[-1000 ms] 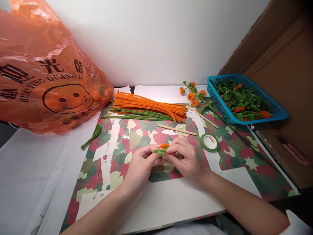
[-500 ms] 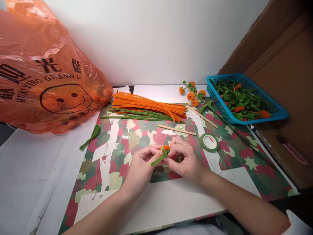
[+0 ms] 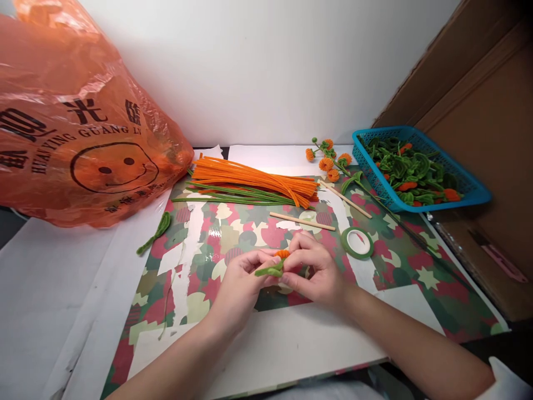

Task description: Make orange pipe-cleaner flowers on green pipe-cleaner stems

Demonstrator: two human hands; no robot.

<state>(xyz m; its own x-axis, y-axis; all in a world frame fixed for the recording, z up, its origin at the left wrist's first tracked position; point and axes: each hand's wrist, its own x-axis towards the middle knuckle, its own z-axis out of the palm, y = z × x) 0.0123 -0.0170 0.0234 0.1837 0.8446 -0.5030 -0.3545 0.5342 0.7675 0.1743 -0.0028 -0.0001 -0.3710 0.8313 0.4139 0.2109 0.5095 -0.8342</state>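
Near the middle of the patterned board, my left hand [image 3: 247, 276] pinches a small orange pipe-cleaner flower [image 3: 282, 254] with a green pipe cleaner [image 3: 270, 271] at its base. The ribbed orange part pokes up between the hands. My right hand [image 3: 311, 265] is closed at the flower's right side, thumb and index finger against the green fuzzy piece. Fingers hide most of the flower. Beyond the hands lies a short wooden stick [image 3: 302, 221]. A roll of green tape [image 3: 357, 243] rests to the right of my right hand.
Orange pipe cleaners [image 3: 250, 178] and green pipe cleaners [image 3: 241, 196] lie behind. A finished flower stem [image 3: 375, 200] crosses toward a blue basket [image 3: 470, 198] of green and orange pieces. A second stick [image 3: 345, 200], green leaf [image 3: 155, 233], orange plastic bag [image 3: 95, 111] and cutter [image 3: 499, 256] surround the board [image 3: 195, 311].
The green pipe-cleaner ends, crossed and sticking up before, now lie flatter and closer together, pointing left. Both hands stay in nearly the same place.
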